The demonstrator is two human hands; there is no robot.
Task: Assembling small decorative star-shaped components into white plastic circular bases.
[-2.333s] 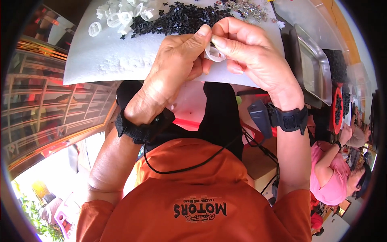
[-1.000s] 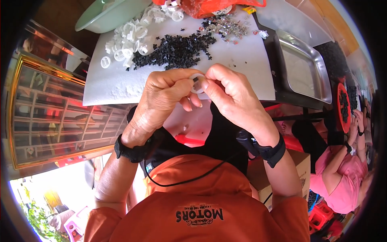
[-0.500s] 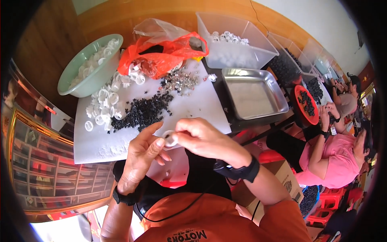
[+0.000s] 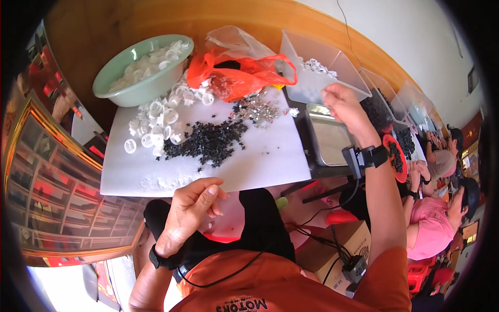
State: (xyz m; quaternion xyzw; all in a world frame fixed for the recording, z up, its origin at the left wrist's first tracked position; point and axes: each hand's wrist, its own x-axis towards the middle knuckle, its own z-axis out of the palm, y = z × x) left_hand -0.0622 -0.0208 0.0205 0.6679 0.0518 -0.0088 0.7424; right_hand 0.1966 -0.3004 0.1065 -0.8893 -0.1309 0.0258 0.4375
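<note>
My right hand [image 4: 344,106] is raised over the shallow metal tray [image 4: 317,136], in front of the clear plastic bin [image 4: 332,87] with white parts in it. Its fingers are curled closed, and whatever they hold is hidden. Near the table's front edge, my left hand [image 4: 191,207] hangs with thumb and fingers loosely bent and apart, nothing visible in it. Beyond it on the white table sheet [image 4: 260,169] lie a heap of small black star-shaped parts [image 4: 213,143], a pile of white ring-shaped parts [image 4: 163,117] and a scatter of small shiny metal pieces [image 4: 259,109].
A green basin [image 4: 138,93] heaped with translucent white parts stands at the back left. Beside it lies a red plastic bag [image 4: 241,78]. To the right are a red dish [image 4: 394,156] of black parts and a person in pink [image 4: 434,223]. A cardboard box [image 4: 338,249] stands below.
My right hand has moved away from my left, up and right to the metal tray. The white ring-shaped part held between both hands has left my left hand. The view has shifted slightly.
</note>
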